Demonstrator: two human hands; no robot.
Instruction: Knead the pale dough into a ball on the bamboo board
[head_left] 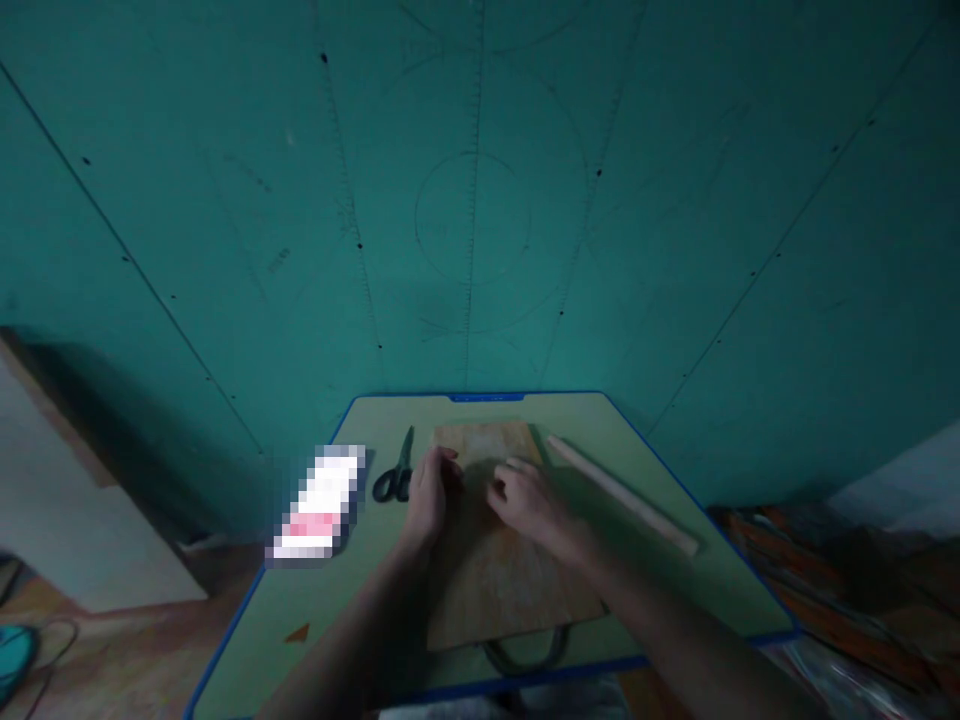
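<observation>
A wooden cutting board (510, 590) lies lengthwise on a small pale table (360, 600) with a blue edge. My left hand (430, 495) rests along the board's left edge, its fingers curled inward; what they hold, if anything, is hidden. Over the middle of the board, my right hand (525, 495) has its fingers bent together, and I cannot make out anything in them. Just left of my left hand lie scissors (391, 482) with dark handles, blades pointing away. A long light wooden stick (622, 495) lies slantwise to the right of the board.
A phone-like object (319, 505), blurred out, lies at the table's left edge. Nearer me sits a small orange triangular piece (298, 633). A dark curved handle (525, 665) shows under the board's near end. Behind the table rises a green wall (472, 220) with drawn lines.
</observation>
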